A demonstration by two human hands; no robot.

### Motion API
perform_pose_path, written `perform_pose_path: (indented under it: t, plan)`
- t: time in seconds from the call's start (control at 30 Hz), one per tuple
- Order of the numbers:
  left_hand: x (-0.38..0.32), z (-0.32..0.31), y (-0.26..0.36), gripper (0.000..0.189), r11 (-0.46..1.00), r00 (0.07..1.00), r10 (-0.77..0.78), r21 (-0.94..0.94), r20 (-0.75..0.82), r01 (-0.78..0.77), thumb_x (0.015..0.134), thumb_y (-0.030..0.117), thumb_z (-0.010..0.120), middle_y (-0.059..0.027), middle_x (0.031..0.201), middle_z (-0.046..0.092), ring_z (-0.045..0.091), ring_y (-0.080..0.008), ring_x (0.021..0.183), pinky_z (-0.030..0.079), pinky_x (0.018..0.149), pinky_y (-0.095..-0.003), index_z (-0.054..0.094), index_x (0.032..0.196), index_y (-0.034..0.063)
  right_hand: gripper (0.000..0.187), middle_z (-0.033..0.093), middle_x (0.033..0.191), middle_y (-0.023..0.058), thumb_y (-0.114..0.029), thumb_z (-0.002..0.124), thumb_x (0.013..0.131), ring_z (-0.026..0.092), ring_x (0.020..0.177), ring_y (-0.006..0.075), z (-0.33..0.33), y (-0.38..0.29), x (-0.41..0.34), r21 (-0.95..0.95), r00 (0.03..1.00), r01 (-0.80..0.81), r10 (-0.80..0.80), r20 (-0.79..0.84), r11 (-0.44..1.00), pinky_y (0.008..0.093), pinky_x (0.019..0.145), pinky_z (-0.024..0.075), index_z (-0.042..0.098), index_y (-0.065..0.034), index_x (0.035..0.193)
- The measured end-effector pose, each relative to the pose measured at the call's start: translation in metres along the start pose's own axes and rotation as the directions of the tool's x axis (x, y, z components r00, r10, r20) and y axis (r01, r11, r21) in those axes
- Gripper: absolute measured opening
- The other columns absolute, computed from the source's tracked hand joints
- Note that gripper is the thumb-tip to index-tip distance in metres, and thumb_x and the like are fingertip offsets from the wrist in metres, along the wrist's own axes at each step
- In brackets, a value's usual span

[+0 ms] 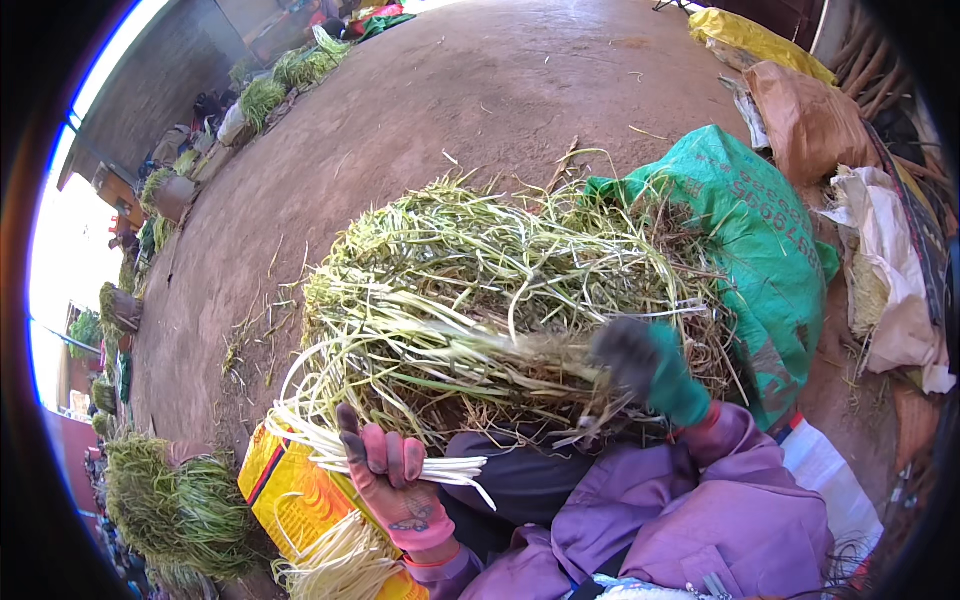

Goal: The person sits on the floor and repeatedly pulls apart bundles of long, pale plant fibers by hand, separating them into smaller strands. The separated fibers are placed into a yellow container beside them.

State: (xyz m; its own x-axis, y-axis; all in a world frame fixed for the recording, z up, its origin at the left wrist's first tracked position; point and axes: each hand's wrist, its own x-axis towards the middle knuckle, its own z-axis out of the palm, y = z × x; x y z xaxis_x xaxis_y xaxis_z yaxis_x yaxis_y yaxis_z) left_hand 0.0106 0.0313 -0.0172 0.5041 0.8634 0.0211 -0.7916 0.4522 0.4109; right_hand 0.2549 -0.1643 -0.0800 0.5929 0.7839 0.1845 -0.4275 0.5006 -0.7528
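Note:
My left hand (pixel 391 480), in a pink glove with dark fingertips, grips a small bunch of pale, slender stalks (pixel 456 470). Their long ends curve up and left. Before me lies a large tangled heap of green-white stalks (pixel 480 277), with brown roots and dry strands mixed in. Over the heap's near right side is my right hand (pixel 637 364) in a green glove with a dark palm and fingers. Motion blurs that hand, so whether it holds a stalk cannot be told. A bundle of peeled-looking white stalks (pixel 341 559) rests on a yellow printed sack (pixel 289 487) at my left.
A green woven sack (pixel 772 277) bearing writing is at the heap's right. Farther right are an orange-brown sack (pixel 810 124), a torn whitish sack (pixel 885 262) and a yellow sack (pixel 757 41). Green bundles (pixel 180 502) stand at the left. Scraps litter the earthen floor (pixel 465 97).

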Motion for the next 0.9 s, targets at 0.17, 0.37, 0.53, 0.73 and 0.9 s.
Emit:
perform_pose_path:
  t: [0.17, 0.37, 0.53, 0.73, 0.9]
  plan:
    - [-0.001, -0.005, 0.005, 0.039, 1.000, 0.999, 0.013, 0.021, 0.052, -0.014, 0.103, 0.019, 0.045, 0.0042, 0.063, 0.032, 0.026, -0.0048, 0.044, 0.030, 0.041, -0.0227, 0.047, 0.138, 0.0019, 0.017, 0.054, 0.073, -0.0047, -0.025, 0.059, 0.094, 0.046, 0.061, 0.0041, -0.150, -0.065, 0.069, -0.525, 0.656, 0.209, -0.517, -0.551, 0.825, 0.0211, 0.050, 0.0358, 0.065, -0.0090, 0.095]
    - [0.001, -0.008, 0.002, 0.038, 0.998, 1.000, 0.023, 0.061, -0.008, -0.022, 0.103, 0.024, 0.048, 0.0038, 0.063, 0.035, 0.026, -0.0049, 0.042, 0.029, 0.039, -0.0231, 0.051, 0.135, 0.0046, 0.020, 0.063, 0.091, 0.0096, -0.012, 0.055, 0.094, 0.061, 0.075, 0.0171, -0.140, -0.057, 0.053, -0.951, 0.820, -0.097, -0.565, 0.091, -0.294, 0.0296, 0.066, 0.0501, 0.065, -0.0003, 0.107]
    - [-0.002, 0.003, 0.023, 0.041, 0.997, 0.987, 0.079, -0.016, 0.137, -0.078, 0.103, 0.013, 0.039, 0.0052, 0.067, 0.037, 0.028, -0.0037, 0.048, 0.031, 0.043, -0.0230, 0.042, 0.140, -0.0023, 0.014, 0.066, 0.084, 0.0106, -0.015, 0.069, 0.084, 0.066, 0.069, 0.0259, -0.005, -0.016, 0.057, -0.960, 0.933, 0.280, -0.231, 0.275, -0.015, 0.0380, 0.060, 0.0520, 0.066, -0.0099, 0.097]
    - [0.008, 0.008, 0.117, 0.038, 0.982, 0.969, 0.171, -0.105, 0.179, -0.154, 0.104, 0.012, 0.035, 0.0016, 0.068, 0.036, 0.031, -0.0076, 0.050, 0.034, 0.048, -0.0244, 0.042, 0.136, -0.0072, 0.025, 0.064, 0.084, 0.0138, -0.031, 0.067, 0.088, 0.065, 0.075, 0.0311, 0.007, 0.014, 0.072, -0.989, 0.982, 0.149, 0.115, 0.149, 0.003, 0.0401, 0.066, 0.0513, 0.065, -0.0060, 0.089]
    - [0.037, 0.014, 0.168, 0.042, 0.976, 0.954, 0.153, -0.190, 0.258, -0.106, 0.100, 0.008, 0.040, 0.0013, 0.071, 0.040, 0.034, -0.0074, 0.052, 0.034, 0.049, -0.0236, 0.038, 0.139, -0.0053, 0.028, 0.064, 0.080, 0.0067, -0.029, 0.060, 0.093, 0.061, 0.071, 0.0167, -0.023, 0.016, 0.076, -0.794, 0.998, 0.016, -0.063, -0.028, 0.608, 0.0308, 0.062, 0.0499, 0.066, -0.0024, 0.090]
